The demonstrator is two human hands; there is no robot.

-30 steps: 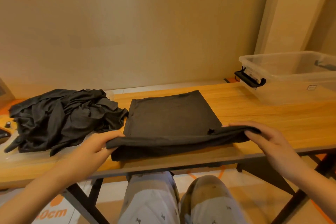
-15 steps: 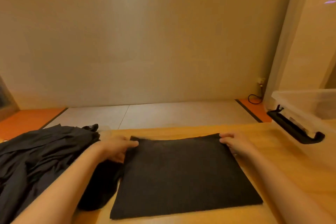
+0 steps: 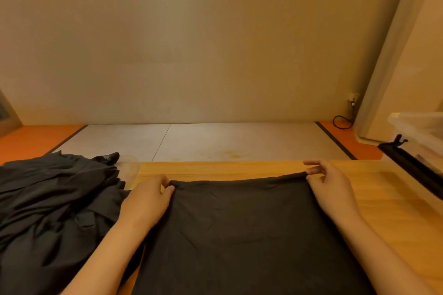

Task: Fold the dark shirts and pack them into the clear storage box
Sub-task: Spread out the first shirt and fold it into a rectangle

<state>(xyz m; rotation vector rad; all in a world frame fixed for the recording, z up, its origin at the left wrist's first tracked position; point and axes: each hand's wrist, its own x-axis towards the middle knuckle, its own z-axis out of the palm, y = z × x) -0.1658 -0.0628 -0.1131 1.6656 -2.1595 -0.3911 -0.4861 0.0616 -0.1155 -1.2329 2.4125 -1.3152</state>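
A dark folded shirt lies flat as a rectangle on the wooden table in front of me. My left hand pinches its far left corner. My right hand pinches its far right corner between thumb and finger, with the other fingers spread. A heap of unfolded dark shirts sits at the left, touching the folded one. The clear storage box with a black latch handle stands at the right edge, mostly cut off.
Beyond the table's far edge is a pale floor with orange strips and a plain wall. A black cable and wall socket sit low at the back right. Bare wood shows to the right of the folded shirt.
The near edge of the shirt was carried over to the far edge, folding it in half. Both hands now sit at the far corners, and my view has leaned in closer.
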